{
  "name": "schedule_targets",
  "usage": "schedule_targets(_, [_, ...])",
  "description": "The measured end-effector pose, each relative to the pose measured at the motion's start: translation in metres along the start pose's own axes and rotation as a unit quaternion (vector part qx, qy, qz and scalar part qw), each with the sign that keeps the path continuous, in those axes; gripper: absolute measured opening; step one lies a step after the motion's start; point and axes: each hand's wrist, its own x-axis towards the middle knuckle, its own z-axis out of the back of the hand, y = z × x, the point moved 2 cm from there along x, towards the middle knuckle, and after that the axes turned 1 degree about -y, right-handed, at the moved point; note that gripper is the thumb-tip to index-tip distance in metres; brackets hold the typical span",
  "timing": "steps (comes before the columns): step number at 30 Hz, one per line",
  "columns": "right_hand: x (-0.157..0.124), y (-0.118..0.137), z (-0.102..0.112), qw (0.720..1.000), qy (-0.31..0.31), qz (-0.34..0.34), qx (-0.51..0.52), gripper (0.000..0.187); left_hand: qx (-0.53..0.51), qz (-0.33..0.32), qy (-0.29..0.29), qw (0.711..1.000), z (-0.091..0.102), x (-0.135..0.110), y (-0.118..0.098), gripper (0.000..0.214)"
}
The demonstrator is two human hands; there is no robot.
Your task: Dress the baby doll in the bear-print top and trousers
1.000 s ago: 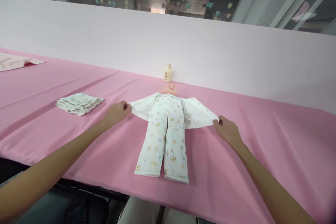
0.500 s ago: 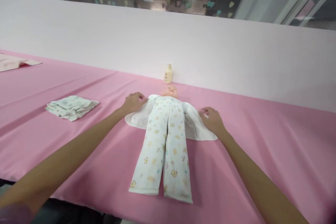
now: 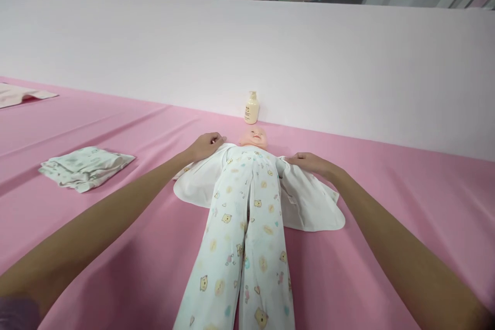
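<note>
A baby doll lies on its back, its head toward the wall. Patterned baby trousers with small bears lie over its body, legs pointing toward me. Beneath them, an opened white baby shirt spreads out to both sides. My left hand is closed at the shirt's upper left edge, fingers curled beside the doll's shoulder. On the other side, my right hand pinches the shirt's upper right edge between thumb and fingers. The doll's arms and torso are hidden by the clothes.
A pink sheet covers the table. Folded patterned cloth lies at the left, and a pale pink cloth farther back. Behind the doll's head, a cream pump bottle stands against the white wall.
Both hands have closed on the shirt's upper edges. My right hand has moved inward toward the doll's shoulder. The view has come closer to the doll and trousers.
</note>
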Motion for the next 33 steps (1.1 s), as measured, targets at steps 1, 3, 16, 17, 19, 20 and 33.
schedule_targets(1, [0.001, 0.0, 0.002, 1.0, -0.003, 0.008, -0.002, 0.056, 0.007, 0.005, 0.017, 1.0, 0.002, -0.002, 0.0, 0.048])
schedule_targets(3, [0.002, 0.0, 0.004, 1.0, 0.001, 0.016, 0.006, 0.059, 0.015, 0.022, 0.056, 0.998, 0.007, -0.005, -0.001, 0.049])
schedule_targets(16, [0.02, -0.039, 0.014, 0.998, 0.02, -0.058, 0.005, 0.049, -0.027, 0.21, 0.081, 0.974, 0.004, 0.011, 0.029, 0.045])
schedule_targets(17, [0.017, -0.038, 0.016, 0.997, 0.019, -0.066, -0.024, 0.052, -0.009, 0.193, 0.072, 0.979, 0.005, 0.01, 0.031, 0.047])
schedule_targets(19, [0.01, -0.035, 0.02, 0.995, 0.013, -0.08, -0.065, 0.058, 0.009, 0.168, 0.071, 0.983, 0.005, 0.01, 0.034, 0.049])
schedule_targets(20, [0.006, -0.033, 0.021, 0.994, 0.008, -0.084, -0.072, 0.059, 0.016, 0.164, 0.079, 0.983, 0.006, 0.009, 0.035, 0.05])
schedule_targets(33, [-0.121, -0.064, 0.009, 0.996, -0.045, -0.02, -0.074, 0.056, 0.082, 0.168, 0.035, 0.982, 0.041, -0.099, 0.019, 0.058])
